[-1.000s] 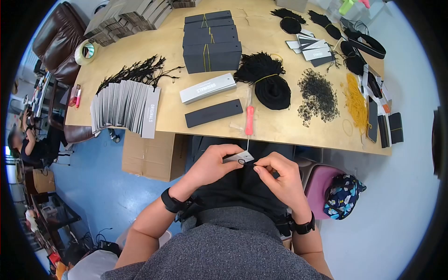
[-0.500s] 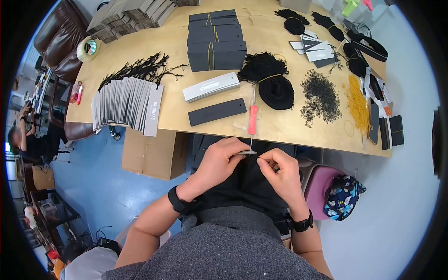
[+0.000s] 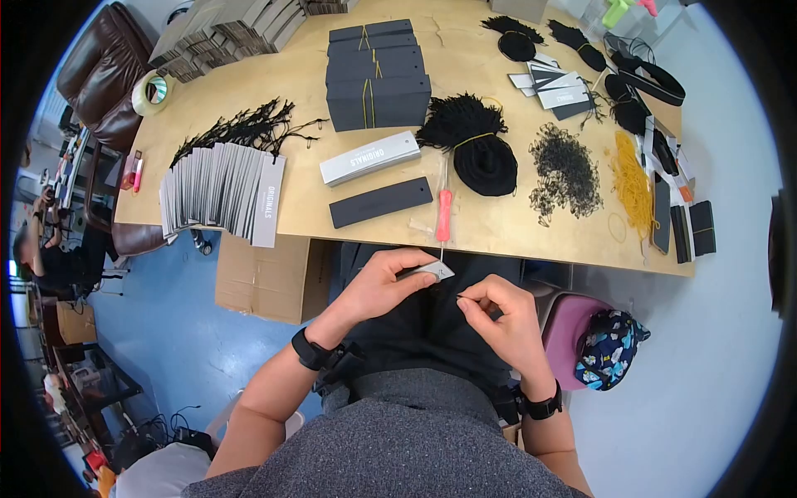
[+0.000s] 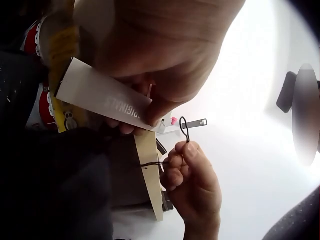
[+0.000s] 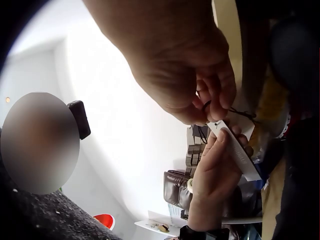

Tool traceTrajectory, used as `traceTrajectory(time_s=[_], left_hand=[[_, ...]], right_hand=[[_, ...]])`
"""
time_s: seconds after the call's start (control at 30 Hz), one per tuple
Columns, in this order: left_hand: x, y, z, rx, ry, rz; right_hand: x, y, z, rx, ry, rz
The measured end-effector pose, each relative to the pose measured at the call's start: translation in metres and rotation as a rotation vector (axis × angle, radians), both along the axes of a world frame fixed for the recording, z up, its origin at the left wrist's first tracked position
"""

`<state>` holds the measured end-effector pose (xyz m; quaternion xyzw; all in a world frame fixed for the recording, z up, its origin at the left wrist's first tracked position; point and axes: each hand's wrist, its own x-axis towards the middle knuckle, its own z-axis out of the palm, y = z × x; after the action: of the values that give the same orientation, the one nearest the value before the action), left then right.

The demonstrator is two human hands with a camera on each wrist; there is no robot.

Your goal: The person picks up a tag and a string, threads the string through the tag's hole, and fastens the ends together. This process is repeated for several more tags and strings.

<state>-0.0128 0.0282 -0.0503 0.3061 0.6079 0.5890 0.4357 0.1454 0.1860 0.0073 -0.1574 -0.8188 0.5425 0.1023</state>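
Note:
My left hand (image 3: 383, 286) pinches a white tag printed ORIGINALS (image 4: 102, 95) between thumb and fingers, below the table's front edge. The tag's holed end points toward my right hand (image 3: 502, 319). Thumb and fingertips of that hand pinch a thin black cord, whose loop (image 4: 184, 129) stands up above the thumb in the left wrist view. In the head view a small gap lies between tag and right fingertips. Just above the tag, the red-handled tool (image 3: 444, 214) lies with its metal shaft over the table edge.
On the table (image 3: 498, 228) are fanned tags with cords (image 3: 220, 187), dark tag stacks (image 3: 378, 100), a white stack (image 3: 371, 158), a black cord bundle (image 3: 484, 164), small black loops (image 3: 567, 174) and yellow bands (image 3: 633, 183). A cardboard box (image 3: 261, 278) stands below.
The loop seen at the tag's end a second ago is now apart from it in the head view. The tag turned edge-on, then flat again, and my right hand shifted slightly away.

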Motion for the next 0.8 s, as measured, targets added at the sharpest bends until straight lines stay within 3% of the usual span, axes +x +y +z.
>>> traceTrajectory(time_s=[0.17, 0.27, 0.37, 0.47, 0.67, 0.73, 0.8], left_hand=[[0.001, 0.002, 0.001, 0.031, 0.182, 0.005], [0.003, 0.002, 0.0, 0.057, 0.215, 0.031], [0.007, 0.001, 0.0, 0.048, 0.193, 0.057], [0.009, 0.001, -0.008, 0.067, -0.008, 0.124], [0.008, -0.009, -0.008, 0.12, 0.224, 0.078], [0.01, -0.012, -0.005, 0.188, 0.33, -0.069], [0.019, -0.018, 0.002, 0.156, 0.275, -0.042]], right_hand=[[-0.012, -0.003, -0.009, -0.004, 0.045, -0.032], [-0.014, -0.002, -0.022, 0.125, 0.038, -0.104], [-0.008, 0.002, -0.03, 0.155, 0.013, -0.143], [0.0, 0.003, -0.034, 0.145, -0.048, -0.143], [0.009, -0.008, -0.029, -0.048, -0.113, -0.061], [0.012, -0.012, -0.029, -0.138, -0.182, -0.01], [0.009, -0.015, -0.019, -0.277, -0.276, 0.064]])
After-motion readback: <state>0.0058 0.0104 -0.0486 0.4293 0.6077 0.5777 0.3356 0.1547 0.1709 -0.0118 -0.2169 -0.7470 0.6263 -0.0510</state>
